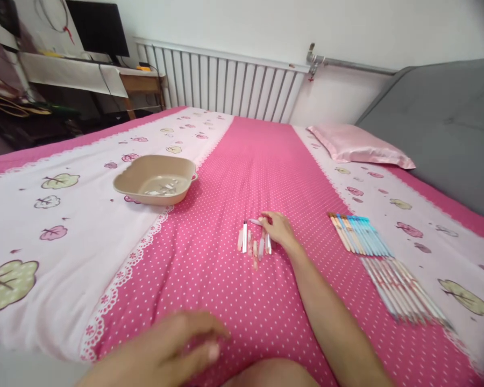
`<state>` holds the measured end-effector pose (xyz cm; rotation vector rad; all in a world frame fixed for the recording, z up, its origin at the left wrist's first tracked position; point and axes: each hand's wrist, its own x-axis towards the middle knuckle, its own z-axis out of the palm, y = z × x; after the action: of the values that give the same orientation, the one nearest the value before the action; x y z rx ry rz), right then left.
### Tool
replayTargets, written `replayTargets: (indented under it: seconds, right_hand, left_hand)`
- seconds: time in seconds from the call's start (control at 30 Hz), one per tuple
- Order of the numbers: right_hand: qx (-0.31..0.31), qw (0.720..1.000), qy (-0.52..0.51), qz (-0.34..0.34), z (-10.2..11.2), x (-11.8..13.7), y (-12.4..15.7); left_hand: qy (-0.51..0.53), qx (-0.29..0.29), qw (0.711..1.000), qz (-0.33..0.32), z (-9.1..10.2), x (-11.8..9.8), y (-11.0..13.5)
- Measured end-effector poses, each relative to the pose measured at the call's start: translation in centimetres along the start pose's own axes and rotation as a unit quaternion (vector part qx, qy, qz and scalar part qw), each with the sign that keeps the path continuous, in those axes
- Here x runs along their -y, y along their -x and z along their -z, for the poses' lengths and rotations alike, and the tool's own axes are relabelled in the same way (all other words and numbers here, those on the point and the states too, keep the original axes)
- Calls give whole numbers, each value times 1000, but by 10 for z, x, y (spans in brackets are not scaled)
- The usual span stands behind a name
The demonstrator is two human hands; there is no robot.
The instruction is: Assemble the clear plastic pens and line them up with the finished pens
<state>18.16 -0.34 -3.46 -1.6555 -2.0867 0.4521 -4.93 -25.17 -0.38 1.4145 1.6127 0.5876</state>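
Observation:
My right hand [280,228] reaches over a small cluster of short, slim pink and white pieces [255,248] on the pink dotted bedspread. Its thumb and fingertips pinch one small pale stick [255,221], whose exact kind is too small to make out. A white piece with a dark tip [244,236] stands out at the cluster's left. Closer to me, my left hand [173,344] hovers over the bed, a little blurred, with thumb and fingers apart and nothing in them.
A beige plastic basin [125,185] with several small pale pieces inside stands left of centre. At the right lie a row of blue and tan pens [358,234] and a row of whitish pens [403,290]. A pink pillow [358,144] rests near the grey headboard [439,118].

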Motion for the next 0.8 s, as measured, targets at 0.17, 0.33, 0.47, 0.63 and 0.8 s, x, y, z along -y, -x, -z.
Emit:
replayTargets:
  seconds: [0.17,0.33,0.47,0.63,0.8]
  right_hand:
    - [35,999,-9,40,1,-2,2]
    - [55,995,-40,69,-6,3,3]
    - [66,993,-63,81,-12,12,8]
    - [87,989,-82,90,-13,27,18]
    - [99,989,-86,62,-9,31,21]
  left_hand:
    - [-123,-41,974,-185,-12,-56,-95]
    - [-247,-110,938,-215,-49,-38,-130]
    - [-285,-94,922,-244,-48,-33,-127]
    - [-274,-110,914,-279,-44,-33,-123]
    - [-263,-118,911,-296,-44,-30,-120]
